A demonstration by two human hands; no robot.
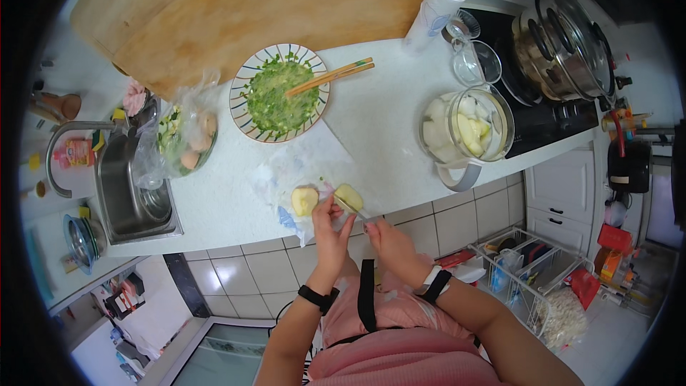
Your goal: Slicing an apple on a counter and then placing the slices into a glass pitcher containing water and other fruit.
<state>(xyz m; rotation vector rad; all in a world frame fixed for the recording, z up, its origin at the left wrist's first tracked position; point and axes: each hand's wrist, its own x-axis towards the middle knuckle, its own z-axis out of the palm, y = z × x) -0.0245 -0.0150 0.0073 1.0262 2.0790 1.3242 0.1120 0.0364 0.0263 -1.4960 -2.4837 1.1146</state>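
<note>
My right hand [394, 249] grips a small knife [352, 209] by its handle, with the blade pointing up and left. The blade lies against a pale peeled fruit piece [349, 195], perhaps apple or pear. My left hand [329, 228] is at the blade's tip, its thumb and fingers around the near side of the fruit; whether they pinch anything is hidden. Left of it, another pale cut fruit piece [304, 201] rests on a crumpled paper towel [273, 171] at the counter's front edge.
A striped bowl [241, 112] of chopped greens in liquid holds wooden chopsticks [335, 76]. At right stands a glass jug [429, 142] with pale fruit chunks, near a stove [573, 118] bearing a steamer pot [557, 48]. A bagged bowl with eggs [190, 158] sits beside the sink [120, 187].
</note>
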